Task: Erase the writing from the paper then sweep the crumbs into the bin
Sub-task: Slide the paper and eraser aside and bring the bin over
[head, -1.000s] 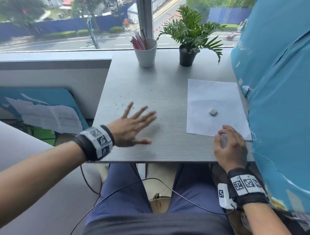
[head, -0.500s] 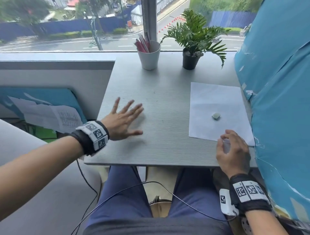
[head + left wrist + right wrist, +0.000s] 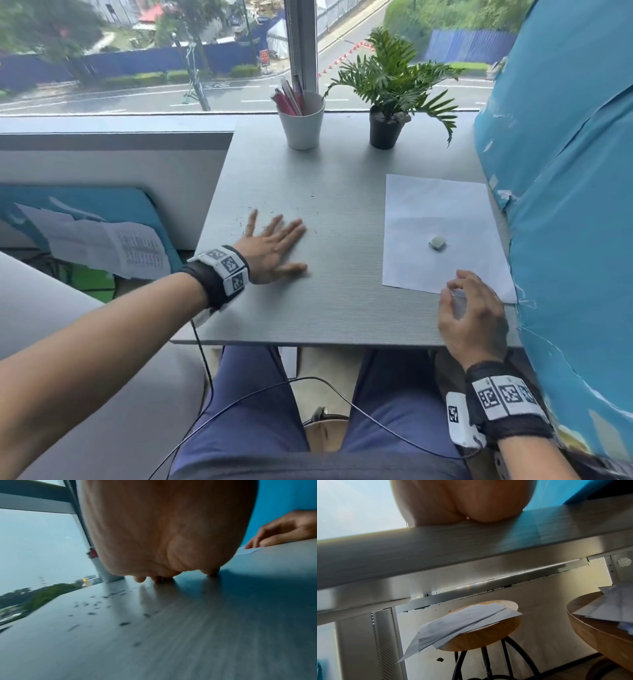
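My left hand (image 3: 274, 246) lies flat on the grey table (image 3: 342, 301) with fingers spread and blurred, palm down (image 3: 163, 534). Dark eraser crumbs (image 3: 250, 214) are scattered just beyond and left of its fingertips (image 3: 140, 579), and show as specks (image 3: 96, 604) in the left wrist view. The white paper (image 3: 438, 205) lies at the right with a small grey eraser (image 3: 437, 243) on it. My right hand (image 3: 474, 311) rests on the paper's near corner, fingers loosely bent, fingertips touching the sheet (image 3: 283, 531). No bin is in view.
A white cup of pens (image 3: 301, 123) and a potted plant (image 3: 385, 126) stand at the table's far edge by the window. A peeling blue wall (image 3: 565, 171) borders the right side. Wooden stools with loose papers (image 3: 479, 635) stand under the table. A cable (image 3: 274, 387) crosses my lap.
My left hand slid left over the tabletop toward the crumbs, then shifted slightly back right. The right hand stayed on the paper's near corner. The head view tilted a little.
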